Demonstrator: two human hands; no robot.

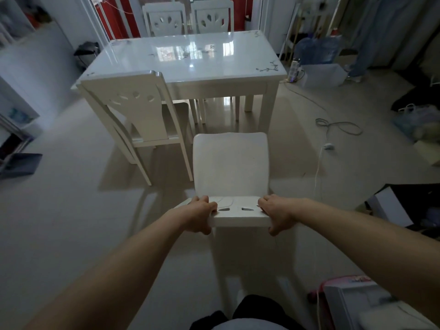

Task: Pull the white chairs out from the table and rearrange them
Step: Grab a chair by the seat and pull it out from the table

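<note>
Dark trousers (252,310) at 6 o'clock, bottom edge of view. Pink-edged box (352,303) at 5 o'clock on floor.

Left hand (198,216) closed over left end of top rail of near chair (229,167); fingers wrapped over front edge, thumb underneath. Right hand (278,215) closed likewise on right end of same rail. Both forearms extended forward. Near chair at centre of view, standing clear of table (190,60), seat facing table, gap of bare floor between seat front and table legs.

Second chair (138,108) at 10 o'clock from near chair, angled, seat partly under near-left corner of table, back toward camera.

White cable (319,167) at 3 o'clock on floor, running to small plug block (329,146); grey looped cord (340,126) just beyond.

Table at 12 o'clock, glossy white top, bare apart from printed floral marks at corners.

Two far chairs (188,19) at 12 o'clock, side by side against far edge of table, backs upright, cut-out pattern visible. Red panels (119,17) behind them.

Blue water bottles (316,50) at 1 o'clock. Bags (416,117) at 2 o'clock along right wall.
</note>
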